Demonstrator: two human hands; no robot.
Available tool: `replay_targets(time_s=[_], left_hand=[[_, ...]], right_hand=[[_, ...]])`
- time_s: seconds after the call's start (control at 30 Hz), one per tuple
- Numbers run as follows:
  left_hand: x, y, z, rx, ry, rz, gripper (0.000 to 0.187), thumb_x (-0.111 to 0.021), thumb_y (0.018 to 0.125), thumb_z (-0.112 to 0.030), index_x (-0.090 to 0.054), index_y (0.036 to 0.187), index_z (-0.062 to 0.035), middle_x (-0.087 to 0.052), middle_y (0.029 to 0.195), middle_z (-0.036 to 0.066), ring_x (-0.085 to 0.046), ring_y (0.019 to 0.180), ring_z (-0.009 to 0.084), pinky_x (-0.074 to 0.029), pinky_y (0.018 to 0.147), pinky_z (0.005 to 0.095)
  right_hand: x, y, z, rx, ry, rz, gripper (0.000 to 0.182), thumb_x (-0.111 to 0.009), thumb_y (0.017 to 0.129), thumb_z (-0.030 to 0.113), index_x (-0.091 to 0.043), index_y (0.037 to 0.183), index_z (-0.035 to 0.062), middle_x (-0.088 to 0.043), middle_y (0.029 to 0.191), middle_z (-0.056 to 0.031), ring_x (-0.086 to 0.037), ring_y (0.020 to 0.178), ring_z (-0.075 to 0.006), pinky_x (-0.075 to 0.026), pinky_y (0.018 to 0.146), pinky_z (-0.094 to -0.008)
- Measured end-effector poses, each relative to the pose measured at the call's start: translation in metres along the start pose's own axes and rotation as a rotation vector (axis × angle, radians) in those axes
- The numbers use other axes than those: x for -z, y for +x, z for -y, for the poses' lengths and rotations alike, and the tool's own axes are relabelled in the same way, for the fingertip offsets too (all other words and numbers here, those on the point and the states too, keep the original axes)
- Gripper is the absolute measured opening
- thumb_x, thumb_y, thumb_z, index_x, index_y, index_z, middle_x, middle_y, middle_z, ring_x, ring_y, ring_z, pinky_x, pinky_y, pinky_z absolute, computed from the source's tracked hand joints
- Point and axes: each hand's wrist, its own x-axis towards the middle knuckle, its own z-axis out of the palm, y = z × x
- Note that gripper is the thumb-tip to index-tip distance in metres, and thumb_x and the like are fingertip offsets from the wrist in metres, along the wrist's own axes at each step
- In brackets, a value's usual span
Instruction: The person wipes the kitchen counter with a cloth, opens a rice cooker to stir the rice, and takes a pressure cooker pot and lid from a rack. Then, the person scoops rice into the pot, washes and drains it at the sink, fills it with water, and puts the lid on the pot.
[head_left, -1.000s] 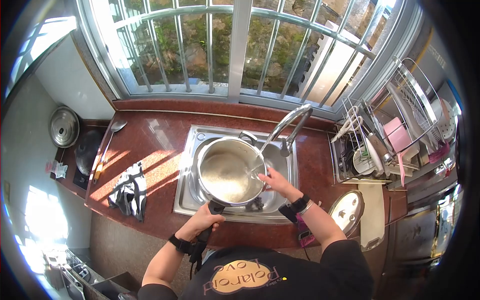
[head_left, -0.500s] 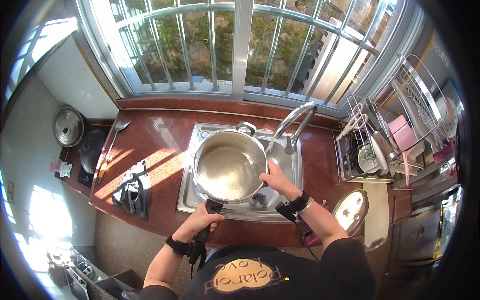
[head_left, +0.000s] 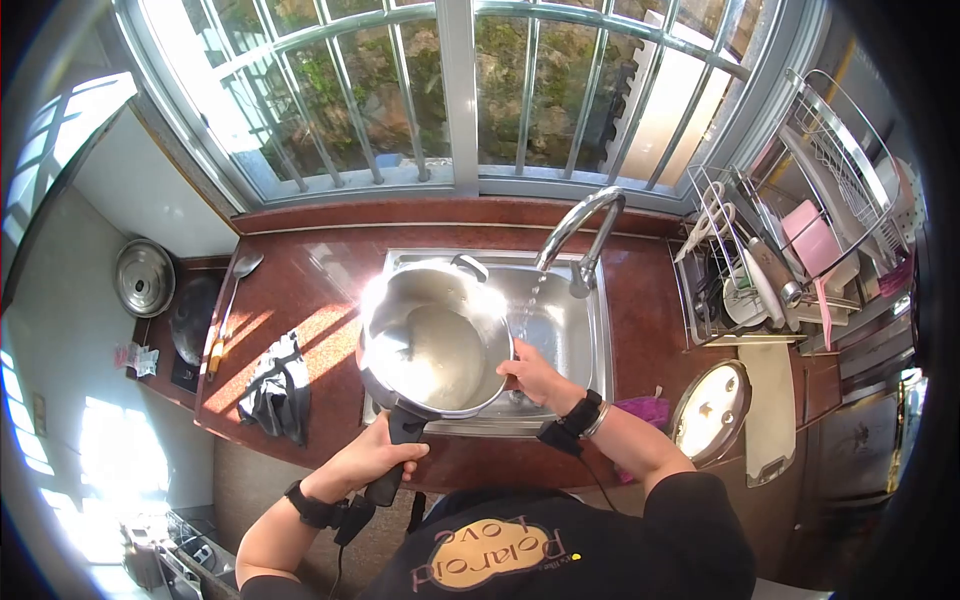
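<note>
A wide steel cooking pot (head_left: 436, 335) is held over the left part of the sink (head_left: 578, 400). It looks like a pressure cooker base, with a little cloudy liquid at the bottom and a small loop handle at the back. My left hand (head_left: 378, 458) is closed around its long black handle (head_left: 405, 425). On the right side, my right hand (head_left: 540, 378) grips the pot's rim with thumb and fingers. Just right of the pot, water drops fall from the curved faucet (head_left: 590, 220) into the basin. The pot's underside is hidden.
A grey-black cloth (head_left: 275, 390) and a long-handled spatula (head_left: 226, 318) lie on the left counter (head_left: 325, 270). To the right are a steel lid (head_left: 710, 412), a pale cutting board (head_left: 768, 420), a purple cloth (head_left: 645, 410) and a loaded dish rack (head_left: 770, 260).
Both hands have moved the pot left, away from the faucet. Its tilt has altered slightly, and the falling water now lands beside it in the basin.
</note>
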Motion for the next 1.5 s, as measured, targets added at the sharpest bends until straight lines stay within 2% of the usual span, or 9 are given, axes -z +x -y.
replay_targets(time_s=[0.03,0.13,0.27,0.43,0.63,0.97,1.03,1.27,1.5], left_hand=[[0.0,-0.005,-0.005,0.001,0.006,0.012,0.048,-0.062,0.085,-0.004,-0.03,0.119,0.0021,-0.053,0.077,0.004,-0.055,0.06,0.0094,-0.05,0.053,0.0245],[-0.003,-0.015,-0.016,-0.023,0.029,0.01,0.047,-0.062,0.084,-0.003,-0.029,0.116,0.0043,-0.053,0.077,0.006,-0.056,0.061,0.0108,-0.05,0.056,0.0255],[-0.004,-0.028,-0.024,-0.007,-0.02,-0.054,0.042,-0.062,0.083,-0.003,-0.03,0.111,0.0035,-0.052,0.076,0.007,-0.055,0.062,0.0119,-0.049,0.058,0.0253],[-0.011,-0.036,-0.037,0.002,-0.051,-0.098,0.042,-0.06,0.082,-0.001,-0.029,0.112,0.0021,-0.052,0.077,0.008,-0.055,0.062,0.0125,-0.047,0.056,0.0253],[-0.019,-0.039,-0.047,0.044,-0.075,-0.104,0.042,-0.056,0.081,0.003,-0.025,0.111,-0.0005,-0.051,0.08,0.009,-0.052,0.061,0.0139,-0.047,0.055,0.0276],[-0.029,-0.035,-0.057,0.104,-0.083,-0.144,0.044,-0.054,0.081,0.004,-0.023,0.112,-0.0014,-0.05,0.08,0.009,-0.052,0.061,0.0144,-0.046,0.055,0.0283],[-0.03,-0.033,-0.059,0.122,-0.055,-0.154,0.046,-0.053,0.081,0.004,-0.022,0.114,-0.0009,-0.05,0.081,0.009,-0.052,0.061,0.0145,-0.046,0.055,0.0283],[-0.031,-0.026,-0.069,0.153,0.062,-0.144,0.047,-0.053,0.082,0.002,-0.022,0.116,0.0016,-0.05,0.079,0.01,-0.053,0.062,0.0148,-0.047,0.055,0.0281],[-0.03,-0.027,-0.08,0.155,0.096,-0.174,0.044,-0.054,0.082,0.001,-0.023,0.113,0.0026,-0.051,0.077,0.01,-0.054,0.063,0.0148,-0.048,0.055,0.0271]], right_hand=[[0.001,0.003,-0.007,-0.019,0.039,0.028,0.039,-0.051,0.081,-0.003,-0.044,0.12,0.0002,-0.054,0.105,-0.009,-0.06,0.088,-0.0188,-0.058,0.074,-0.0365],[-0.007,0.012,-0.022,-0.06,0.142,0.102,0.041,-0.051,0.083,0.001,-0.046,0.123,0.0061,-0.055,0.101,-0.0041,-0.059,0.085,-0.0144,-0.055,0.074,-0.0355],[-0.026,0.017,-0.024,-0.038,0.244,0.142,0.045,-0.051,0.082,0.0,-0.043,0.126,0.007,-0.055,0.106,-0.0049,-0.06,0.089,-0.0163,-0.055,0.077,-0.0367],[-0.032,0.031,-0.04,-0.019,0.372,0.248,0.057,-0.049,0.081,-0.001,-0.034,0.135,0.0085,-0.053,0.121,-0.0088,-0.059,0.105,-0.0221,-0.055,0.084,-0.0401],[-0.034,0.033,-0.045,-0.027,0.421,0.248,0.055,-0.048,0.081,-0.003,-0.031,0.133,0.0014,-0.051,0.119,-0.0125,-0.06,0.102,-0.0247,-0.058,0.081,-0.0419],[-0.035,0.036,-0.051,-0.039,0.462,0.28,0.058,-0.046,0.081,-0.004,-0.028,0.137,0.0032,-0.05,0.123,-0.0139,-0.059,0.106,-0.0265,-0.057,0.083,-0.044],[-0.035,0.039,-0.054,-0.072,0.494,0.326,0.063,-0.045,0.081,-0.006,-0.027,0.14,0.0091,-0.05,0.126,-0.011,-0.057,0.11,-0.0247,-0.055,0.085,-0.0428],[-0.046,0.043,-0.057,-0.062,0.607,0.317,0.062,-0.042,0.081,-0.008,-0.023,0.139,0.0054,-0.043,0.13,-0.0145,-0.056,0.11,-0.0269,-0.054,0.089,-0.0451],[-0.041,0.071,-0.084,-0.104,0.654,0.367,0.041,-0.039,0.089,-0.005,-0.03,0.127,0.0044,-0.047,0.104,-0.0084,-0.058,0.089,-0.0202,-0.054,0.089,-0.0457]])
